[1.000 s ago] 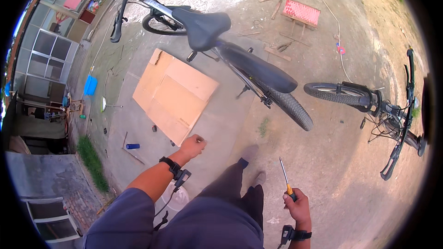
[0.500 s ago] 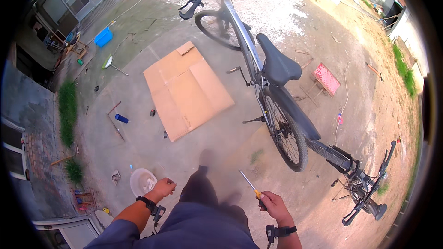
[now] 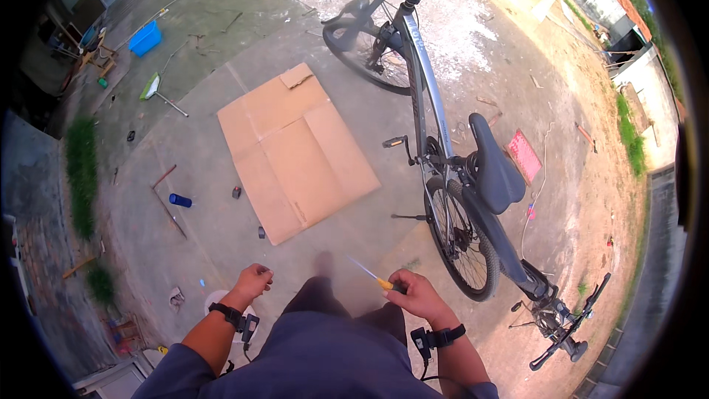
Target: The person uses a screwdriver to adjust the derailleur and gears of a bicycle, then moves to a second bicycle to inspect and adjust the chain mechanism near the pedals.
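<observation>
My right hand (image 3: 417, 295) is wrapped round a screwdriver (image 3: 384, 283) with a yellow and dark handle; its thin shaft points up and left, away from me. My left hand (image 3: 253, 283) is closed, fingers curled inward, and I cannot make out anything in it. Both wrists wear dark straps with small boxes. Ahead of my hands a flattened cardboard sheet (image 3: 299, 159) lies on the concrete. To its right stands a bicycle (image 3: 426, 89) on its kickstand (image 3: 408, 216), its black saddle (image 3: 497, 166) turned towards me. Neither hand touches it.
A second bicycle (image 3: 555, 314) stands at the lower right. A pale basin (image 3: 218, 297) is partly hidden by my left forearm. Farther left are a blue bottle (image 3: 179, 200), a bent rod (image 3: 168, 203), a broom (image 3: 151, 87) and a blue tub (image 3: 145, 38). A red patterned seat (image 3: 524, 157) stands behind the saddle.
My right hand has come left and up with the screwdriver, nearer my left hand, which has risen slightly. The view has shifted, and my left arm now hides more of the basin.
</observation>
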The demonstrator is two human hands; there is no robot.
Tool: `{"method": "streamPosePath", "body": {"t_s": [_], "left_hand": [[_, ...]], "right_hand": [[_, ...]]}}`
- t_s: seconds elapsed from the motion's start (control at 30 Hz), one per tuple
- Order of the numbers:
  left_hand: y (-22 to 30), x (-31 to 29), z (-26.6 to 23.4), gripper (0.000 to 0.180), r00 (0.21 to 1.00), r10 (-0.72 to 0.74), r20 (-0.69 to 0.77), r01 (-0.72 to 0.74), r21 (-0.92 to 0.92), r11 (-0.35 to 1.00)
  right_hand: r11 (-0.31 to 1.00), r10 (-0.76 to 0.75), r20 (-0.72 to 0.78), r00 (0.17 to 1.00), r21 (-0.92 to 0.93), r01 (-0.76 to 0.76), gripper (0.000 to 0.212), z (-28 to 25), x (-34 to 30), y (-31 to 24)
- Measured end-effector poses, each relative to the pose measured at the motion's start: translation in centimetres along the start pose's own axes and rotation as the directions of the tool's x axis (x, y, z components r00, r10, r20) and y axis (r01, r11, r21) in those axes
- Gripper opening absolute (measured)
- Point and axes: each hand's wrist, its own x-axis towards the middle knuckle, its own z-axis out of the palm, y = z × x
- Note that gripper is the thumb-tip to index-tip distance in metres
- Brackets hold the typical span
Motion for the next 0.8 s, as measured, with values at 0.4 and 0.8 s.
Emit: {"method": "streamPosePath", "body": {"t_s": [0.4,0.8], "left_hand": [[15.8,3.7,-3.8,0.035,0.947,0.084,0.311,-0.085,-0.011,0.996],[33.2,11.2,-4.8,0.039,0.841,0.286,0.459,0.033,-0.571,0.821]], "right_hand": [[0.987,-0.160,0.167,0.973,0.058,0.152,0.035,-3.3,14.2,-9.6],[0.954,-0.290,0.354,0.889,0.039,0.296,0.063,-3.8,31.8,-23.4]]}}
